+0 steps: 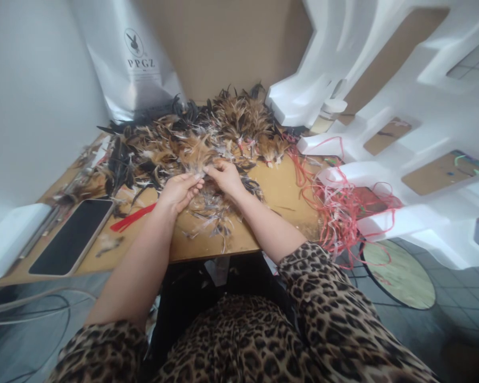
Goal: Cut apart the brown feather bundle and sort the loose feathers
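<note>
Both hands meet over the middle of a wooden table, at the front of a big pile of brown and black feathers [239,114]. Between my fingertips is a light brown feather bunch [195,154], its pale fluffy base pinched from both sides. My left hand [181,190] has its fingers curled, thumb against the base. From the other side my right hand [225,178] pinches with thumb and forefinger. Loose pale feather scraps [215,213] lie on the table below the hands. Red strips [133,218] rest beside my left wrist.
A phone [72,236] and a white box [16,239] lie at the left of the table [279,186]. Tangled pink ribbons [339,213] hang over the right edge by white foam pieces [427,229]. A silver bag [131,80] stands behind; a round stool seat [399,274] is lower right.
</note>
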`<state>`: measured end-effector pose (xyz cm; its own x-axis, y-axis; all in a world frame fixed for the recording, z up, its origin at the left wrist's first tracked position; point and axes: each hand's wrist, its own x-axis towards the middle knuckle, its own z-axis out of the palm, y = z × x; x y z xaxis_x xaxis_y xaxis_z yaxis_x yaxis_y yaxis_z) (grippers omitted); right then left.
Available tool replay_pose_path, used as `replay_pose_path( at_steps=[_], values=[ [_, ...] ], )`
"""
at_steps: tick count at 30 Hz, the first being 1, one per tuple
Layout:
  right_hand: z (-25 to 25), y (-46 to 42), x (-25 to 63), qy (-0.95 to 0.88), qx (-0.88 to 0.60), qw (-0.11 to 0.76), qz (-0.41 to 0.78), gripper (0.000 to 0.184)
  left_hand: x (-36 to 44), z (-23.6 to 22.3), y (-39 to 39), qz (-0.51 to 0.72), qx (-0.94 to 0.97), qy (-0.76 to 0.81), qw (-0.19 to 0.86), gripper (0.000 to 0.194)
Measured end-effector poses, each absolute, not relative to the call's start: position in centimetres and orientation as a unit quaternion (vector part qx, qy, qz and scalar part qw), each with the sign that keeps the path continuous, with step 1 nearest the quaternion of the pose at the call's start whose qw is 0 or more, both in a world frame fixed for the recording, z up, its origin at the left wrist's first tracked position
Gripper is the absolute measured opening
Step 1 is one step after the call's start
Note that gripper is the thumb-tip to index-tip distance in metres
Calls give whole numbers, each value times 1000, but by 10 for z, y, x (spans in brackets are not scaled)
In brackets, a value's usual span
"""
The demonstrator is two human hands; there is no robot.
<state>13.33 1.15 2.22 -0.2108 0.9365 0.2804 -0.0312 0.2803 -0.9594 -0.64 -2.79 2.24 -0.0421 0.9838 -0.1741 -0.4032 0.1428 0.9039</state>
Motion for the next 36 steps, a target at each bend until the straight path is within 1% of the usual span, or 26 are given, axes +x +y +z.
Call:
replay_pose_path(
  at_steps=[11, 15, 19, 21, 26, 29, 36],
  values=[
    [26, 7, 134, -582, -372, 510, 513, 30, -7, 26, -29, 568, 307, 431, 630, 10],
    [32, 4, 134, -542, -378, 526, 535, 30, -7, 29, -28, 577, 276, 430, 638, 9],
    [35, 6, 137, -520, -390, 545, 530, 31, -10, 30, -26, 601, 234, 418, 640, 16],
    [35, 7, 138, -536, -383, 537, 526, 30, -10, 31, -26, 602, 226, 415, 644, 16],
    [34, 6, 139, -625, -328, 503, 499, 30, -7, 34, -29, 581, 238, 417, 657, 9],
    [34, 6, 140, -658, -295, 481, 498, 29, -7, 36, -29, 578, 233, 423, 658, 8],
    [28, 13, 143, -670, -302, 454, 505, 29, -14, 32, -25, 619, 234, 412, 626, 10]
  ],
)
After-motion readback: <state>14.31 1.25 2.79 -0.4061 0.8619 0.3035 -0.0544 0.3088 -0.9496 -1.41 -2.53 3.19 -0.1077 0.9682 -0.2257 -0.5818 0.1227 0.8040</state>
